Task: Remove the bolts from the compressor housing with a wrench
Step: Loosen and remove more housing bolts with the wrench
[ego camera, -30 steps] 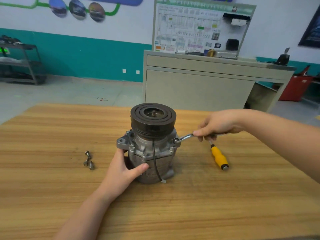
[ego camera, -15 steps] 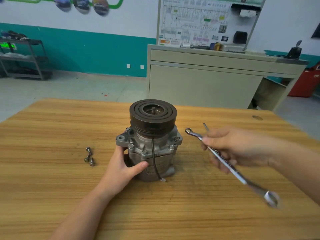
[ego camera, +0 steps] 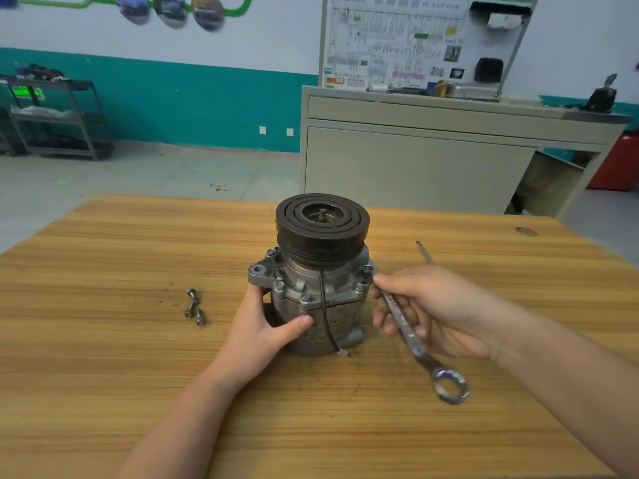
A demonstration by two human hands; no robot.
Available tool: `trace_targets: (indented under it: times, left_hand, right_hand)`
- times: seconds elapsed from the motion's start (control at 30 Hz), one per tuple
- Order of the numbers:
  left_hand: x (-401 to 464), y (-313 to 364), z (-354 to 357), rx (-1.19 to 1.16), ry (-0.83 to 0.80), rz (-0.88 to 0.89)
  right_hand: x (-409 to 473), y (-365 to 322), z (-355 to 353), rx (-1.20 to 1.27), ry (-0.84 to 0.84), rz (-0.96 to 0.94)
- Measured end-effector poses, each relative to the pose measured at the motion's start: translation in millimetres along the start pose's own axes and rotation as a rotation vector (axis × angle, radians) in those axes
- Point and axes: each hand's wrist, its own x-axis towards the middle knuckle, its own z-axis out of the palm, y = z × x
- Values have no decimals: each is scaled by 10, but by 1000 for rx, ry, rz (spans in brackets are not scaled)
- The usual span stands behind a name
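Wooden table (ego camera: 103, 340) in a workshop with a teal-banded wall holds the upright compressor housing (ego camera: 318, 299). Left hand (ego camera: 266, 330) grips its side. Right hand (ego camera: 432, 305), off the right-side bolt (ego camera: 367, 270) a second ago, now pinches the wrench (ego camera: 415, 340) beside it, fingertips returning. Three removed bolts (ego camera: 194, 307) lie left; others remain seated.

compressor (ego camera: 313, 299): grey, black pulley | wrench (ego camera: 420, 347): silver | table (ego camera: 103, 340): striped tan woodgrain | wall (ego camera: 173, 98): teal band
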Motion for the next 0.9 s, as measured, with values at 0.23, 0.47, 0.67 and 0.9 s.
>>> trace_targets:
  times: [0.23,0.47,0.67,0.9]
  left_hand:
    - [17,-8,-8,-4,-19,8]
    - [13,-48,-4,-16,-21,11]
    - [-47,185,99,229,618,537]
    - [-98,947,793,897,19,597]
  right_hand:
    - [10,-11,-186,-612,68,101]
    - [230,-446,-474,-937,91,298]
    - [385,-569,-575,-1301,272,0]
    - [427,-314,-669,-1264,330,-421]
